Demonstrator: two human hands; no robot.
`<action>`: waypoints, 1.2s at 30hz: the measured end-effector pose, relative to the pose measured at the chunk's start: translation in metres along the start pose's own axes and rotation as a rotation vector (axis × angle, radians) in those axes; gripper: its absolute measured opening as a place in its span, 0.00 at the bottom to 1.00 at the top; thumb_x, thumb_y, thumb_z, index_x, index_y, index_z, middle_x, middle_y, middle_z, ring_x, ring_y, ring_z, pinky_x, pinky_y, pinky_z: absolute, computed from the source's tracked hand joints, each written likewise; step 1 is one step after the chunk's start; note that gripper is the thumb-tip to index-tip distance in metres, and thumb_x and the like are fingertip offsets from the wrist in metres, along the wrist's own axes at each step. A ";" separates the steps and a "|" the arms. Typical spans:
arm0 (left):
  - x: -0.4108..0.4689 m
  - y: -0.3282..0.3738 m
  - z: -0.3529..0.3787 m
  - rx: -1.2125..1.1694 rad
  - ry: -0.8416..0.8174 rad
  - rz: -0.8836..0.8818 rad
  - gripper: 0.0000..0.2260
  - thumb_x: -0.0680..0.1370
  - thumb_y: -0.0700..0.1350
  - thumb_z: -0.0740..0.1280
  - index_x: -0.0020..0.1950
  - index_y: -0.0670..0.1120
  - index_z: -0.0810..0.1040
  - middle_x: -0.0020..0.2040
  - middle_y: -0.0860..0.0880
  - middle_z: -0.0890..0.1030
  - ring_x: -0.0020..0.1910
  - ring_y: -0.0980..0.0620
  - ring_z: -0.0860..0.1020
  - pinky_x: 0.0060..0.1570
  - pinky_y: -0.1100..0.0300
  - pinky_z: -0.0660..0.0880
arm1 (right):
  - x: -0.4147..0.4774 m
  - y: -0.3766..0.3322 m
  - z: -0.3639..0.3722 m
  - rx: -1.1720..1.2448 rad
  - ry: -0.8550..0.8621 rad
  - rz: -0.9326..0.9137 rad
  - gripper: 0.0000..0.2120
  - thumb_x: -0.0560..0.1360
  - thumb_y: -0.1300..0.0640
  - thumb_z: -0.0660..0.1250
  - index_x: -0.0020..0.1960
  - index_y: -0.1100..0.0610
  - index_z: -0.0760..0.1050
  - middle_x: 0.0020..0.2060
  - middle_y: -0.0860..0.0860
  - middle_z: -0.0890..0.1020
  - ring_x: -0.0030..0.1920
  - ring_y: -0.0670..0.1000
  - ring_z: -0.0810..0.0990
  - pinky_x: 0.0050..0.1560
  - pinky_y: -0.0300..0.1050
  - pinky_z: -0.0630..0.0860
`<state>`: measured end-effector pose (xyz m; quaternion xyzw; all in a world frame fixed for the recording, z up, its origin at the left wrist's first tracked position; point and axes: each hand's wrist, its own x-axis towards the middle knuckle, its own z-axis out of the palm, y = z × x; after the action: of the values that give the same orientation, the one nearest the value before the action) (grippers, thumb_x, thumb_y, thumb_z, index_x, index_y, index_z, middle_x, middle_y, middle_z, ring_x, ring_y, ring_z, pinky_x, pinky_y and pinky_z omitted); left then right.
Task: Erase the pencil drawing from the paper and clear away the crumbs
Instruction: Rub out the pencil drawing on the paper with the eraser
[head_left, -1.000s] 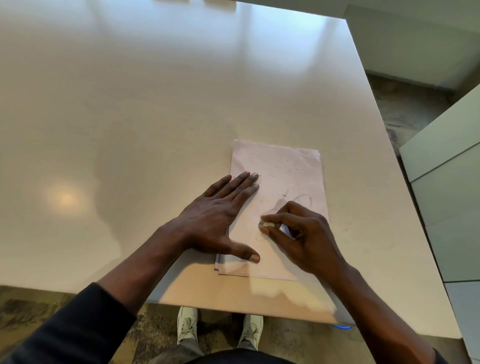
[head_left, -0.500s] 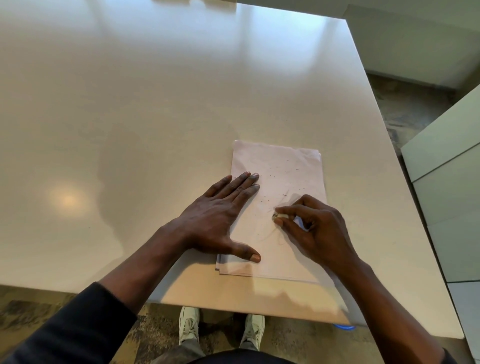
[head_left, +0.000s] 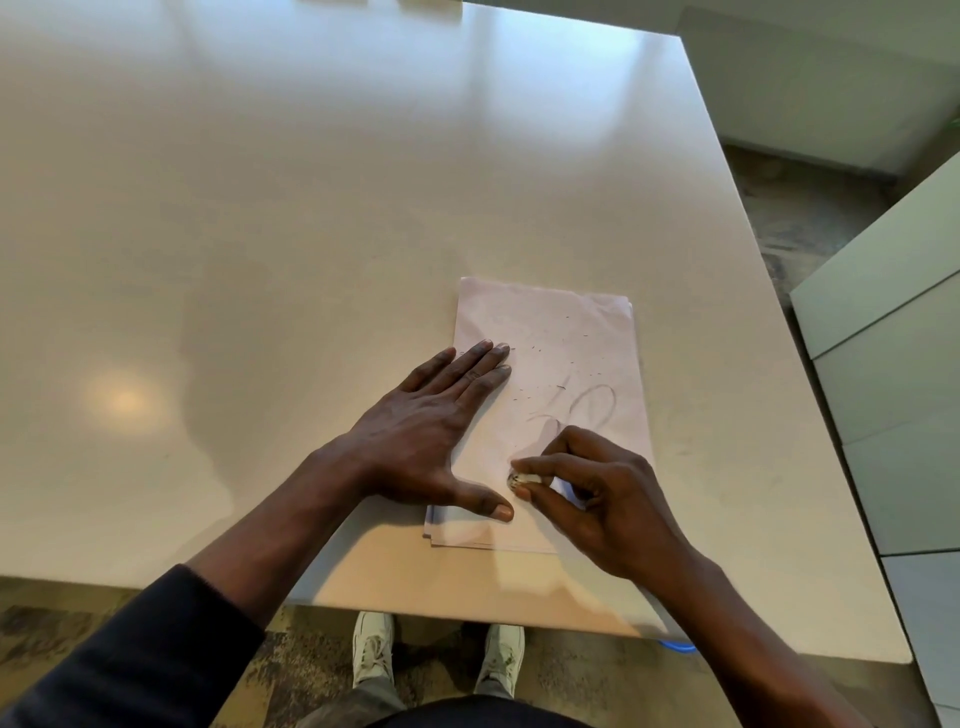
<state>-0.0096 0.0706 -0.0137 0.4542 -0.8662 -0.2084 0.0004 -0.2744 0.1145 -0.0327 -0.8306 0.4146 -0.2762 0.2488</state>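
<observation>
A pale sheet of paper (head_left: 571, 338) lies on the white table (head_left: 260, 234) near its front edge. A faint looping pencil drawing (head_left: 587, 405) shows at the sheet's right middle. Dark eraser crumbs (head_left: 540, 358) are scattered over the upper half. My left hand (head_left: 431, 431) lies flat with fingers spread on the paper's left side, pressing it down. My right hand (head_left: 592, 499) pinches a small white eraser (head_left: 522, 478) against the lower part of the sheet, just right of my left thumb.
The table's right edge runs close past the paper, with pale cabinets (head_left: 893, 389) beyond it. My white shoes (head_left: 436, 654) and patterned floor show below the front edge. A blue object (head_left: 675, 647) peeks out under the table's front right.
My right hand has slid the eraser back toward me and to the left, uncovering the pencil loop. My left hand has stayed flat on the paper.
</observation>
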 end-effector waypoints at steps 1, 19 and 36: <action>0.000 0.000 0.000 0.000 -0.001 -0.001 0.64 0.67 0.83 0.63 0.87 0.51 0.34 0.84 0.56 0.27 0.81 0.59 0.26 0.84 0.52 0.34 | -0.001 0.001 -0.001 -0.010 0.000 0.001 0.13 0.81 0.45 0.74 0.63 0.48 0.86 0.48 0.42 0.81 0.41 0.43 0.78 0.38 0.39 0.77; 0.000 0.001 -0.001 0.017 0.011 0.000 0.64 0.67 0.85 0.61 0.87 0.50 0.35 0.84 0.56 0.28 0.82 0.59 0.27 0.84 0.52 0.35 | 0.003 0.024 -0.017 -0.061 0.213 0.155 0.10 0.80 0.52 0.77 0.60 0.51 0.87 0.47 0.43 0.83 0.43 0.44 0.83 0.38 0.51 0.81; 0.000 0.002 -0.002 0.008 -0.005 -0.013 0.64 0.67 0.83 0.63 0.86 0.51 0.33 0.84 0.57 0.27 0.81 0.59 0.25 0.83 0.54 0.32 | 0.011 0.024 -0.022 -0.134 0.162 0.157 0.10 0.78 0.47 0.78 0.58 0.45 0.88 0.46 0.40 0.83 0.43 0.43 0.82 0.38 0.51 0.81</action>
<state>-0.0109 0.0711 -0.0115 0.4594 -0.8640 -0.2061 -0.0052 -0.2970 0.0890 -0.0291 -0.7853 0.5146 -0.2938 0.1794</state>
